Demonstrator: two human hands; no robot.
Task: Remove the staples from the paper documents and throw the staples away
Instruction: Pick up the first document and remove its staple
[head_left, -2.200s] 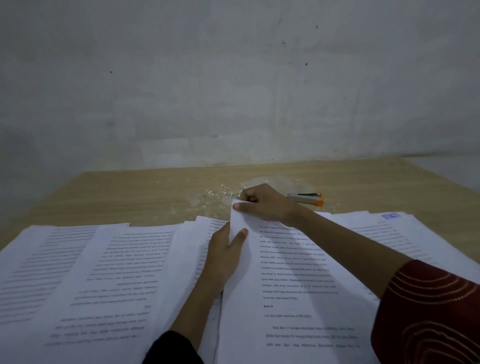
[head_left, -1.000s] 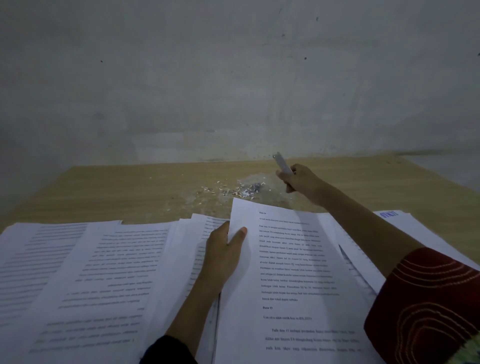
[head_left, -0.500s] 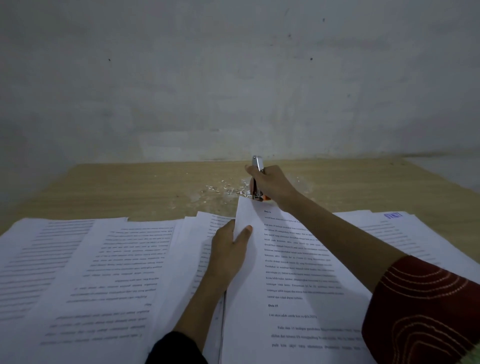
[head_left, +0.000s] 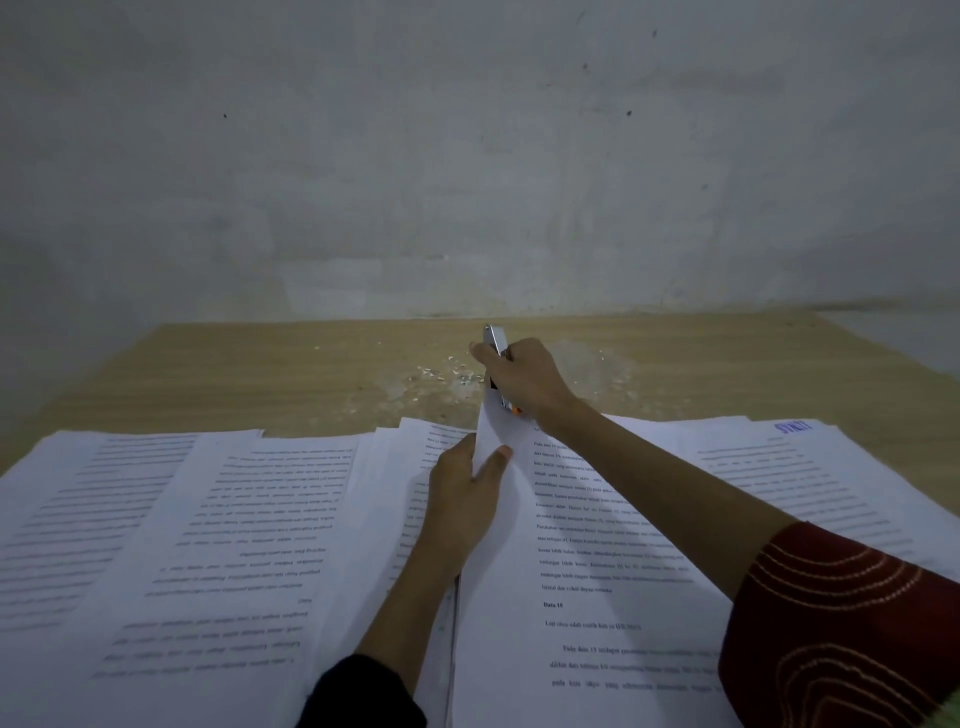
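printed document (head_left: 597, 545) and stapler (head_left: 497, 344) at its top corner
white typed pages lie on the table (head_left: 234, 374), top-left corner lifted to the silver, orange-tipped stapler, upright in the right hand (head_left: 527, 382); loose staples (head_left: 441, 375) lie scattered just beyond.

Left sleeve (head_left: 363, 696): black, lower centre of the frame.
Right sleeve (head_left: 841, 623): dark red, pale curved stitched lines, lower right.

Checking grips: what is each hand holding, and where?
Right hand grips the stapler around its middle; left hand pinches the document by its upper-left edge.
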